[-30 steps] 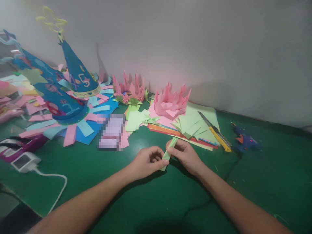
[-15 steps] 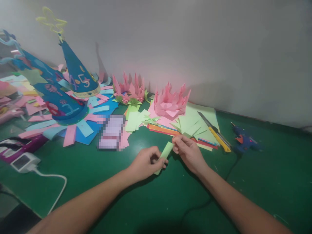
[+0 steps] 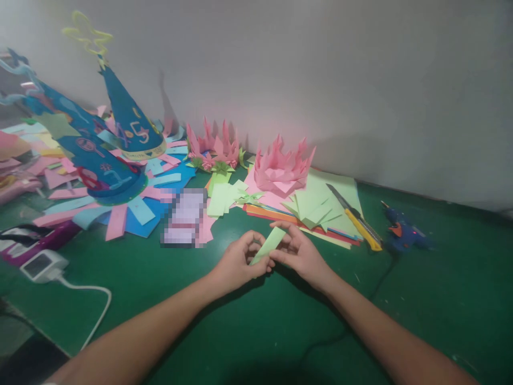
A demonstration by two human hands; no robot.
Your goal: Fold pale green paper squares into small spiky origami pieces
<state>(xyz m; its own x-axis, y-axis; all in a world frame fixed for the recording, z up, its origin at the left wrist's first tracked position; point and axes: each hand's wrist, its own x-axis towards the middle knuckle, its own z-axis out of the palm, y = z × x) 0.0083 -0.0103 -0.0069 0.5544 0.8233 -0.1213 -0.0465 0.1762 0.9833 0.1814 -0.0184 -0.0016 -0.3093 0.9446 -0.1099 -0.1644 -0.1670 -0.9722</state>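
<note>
A narrow light-green paper strip [image 3: 271, 241], seemingly folded, slants up to the right just above the green table. My left hand [image 3: 239, 260] pinches its lower end, thumb in front and fingers curled behind. From the other side my right hand [image 3: 306, 258] grips the strip's right edge, its thumb near the left thumb and its index finger at the upper end. The fingertips behind the paper are partly hidden. Just beyond my hands lie folded light-green paper pieces [image 3: 315, 209] on a stack of coloured sheets [image 3: 344, 187].
A yellow box cutter [image 3: 363, 229] with its blade out and a blue glue gun [image 3: 404, 231] lie right. Two pink paper crowns [image 3: 282, 166] stand by the wall. Blue cone hats [image 3: 130, 115], a blurred phone [image 3: 185, 216] and a white-cabled device [image 3: 44, 266] are left.
My right hand has shifted down from the strip's upper tip to its right edge, with the thumb now low beside my left thumb. The left hand keeps its pinch.
</note>
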